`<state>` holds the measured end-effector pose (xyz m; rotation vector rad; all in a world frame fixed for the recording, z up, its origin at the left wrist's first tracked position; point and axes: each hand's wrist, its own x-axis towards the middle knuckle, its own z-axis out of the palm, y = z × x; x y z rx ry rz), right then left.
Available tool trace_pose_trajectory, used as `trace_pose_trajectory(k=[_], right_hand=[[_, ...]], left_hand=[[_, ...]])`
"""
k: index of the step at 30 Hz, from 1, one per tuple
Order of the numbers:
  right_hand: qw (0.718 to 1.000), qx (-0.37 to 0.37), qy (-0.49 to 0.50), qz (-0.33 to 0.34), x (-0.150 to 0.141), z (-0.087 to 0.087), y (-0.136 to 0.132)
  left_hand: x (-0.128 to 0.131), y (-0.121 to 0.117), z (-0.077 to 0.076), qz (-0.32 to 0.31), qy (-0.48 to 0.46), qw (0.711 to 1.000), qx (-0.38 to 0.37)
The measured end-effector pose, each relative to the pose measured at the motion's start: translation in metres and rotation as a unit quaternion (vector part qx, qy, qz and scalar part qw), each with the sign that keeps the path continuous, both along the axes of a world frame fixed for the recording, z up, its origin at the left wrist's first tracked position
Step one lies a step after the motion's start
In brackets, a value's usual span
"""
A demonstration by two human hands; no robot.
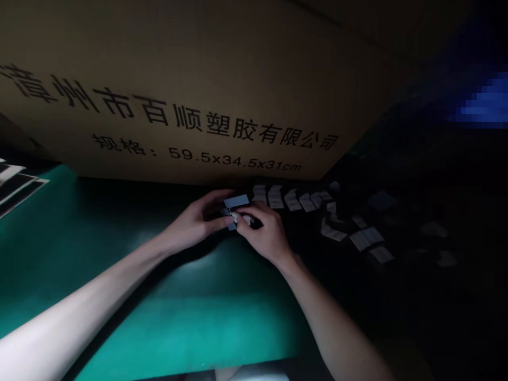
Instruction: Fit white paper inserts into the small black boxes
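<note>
My left hand point(195, 221) and my right hand point(265, 230) meet over the far edge of a green mat point(190, 312). Between their fingertips they pinch a small blue-grey folded card point(236, 201), with a little white piece at its lower edge. Both hands have their fingers closed on it. A scatter of several similar pale folded cards point(294, 201) lies on the dark surface just right of my hands.
A large brown cardboard box point(190, 84) with printed black characters stands close behind my hands. Black and white sheets point(16, 185) lie at the far left edge. More pale cards point(367, 238) lie on the dim right side.
</note>
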<state>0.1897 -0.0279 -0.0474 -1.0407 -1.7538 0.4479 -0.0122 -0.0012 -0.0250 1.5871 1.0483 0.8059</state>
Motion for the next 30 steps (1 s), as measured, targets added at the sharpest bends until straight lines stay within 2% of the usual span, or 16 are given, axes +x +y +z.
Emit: trace_pose_trajectory(k=[12,19,24,30], right_hand=[[1.000,-0.018,-0.003,0.003,-0.0010,-0.0005,-0.0007],[0.998,-0.041,0.038,-0.005,-0.0046,-0.0010,-0.0023],[0.994,-0.068,0.078,-0.019,-0.0068,-0.0021,-0.0030],[0.992,-0.097,0.074,0.017,-0.0037,-0.0014,-0.0036]], left_hand=[[0.0003,-0.0002,0.0005,-0.001,-0.004,1.000,-0.012],[0.0000,-0.0004,-0.0013,-0.023,-0.016,1.000,-0.009],[-0.0014,-0.0004,-0.0002,-0.001,-0.037,0.998,-0.048],[-0.0007,0.0028,-0.0004,0.040,-0.128,0.983,-0.127]])
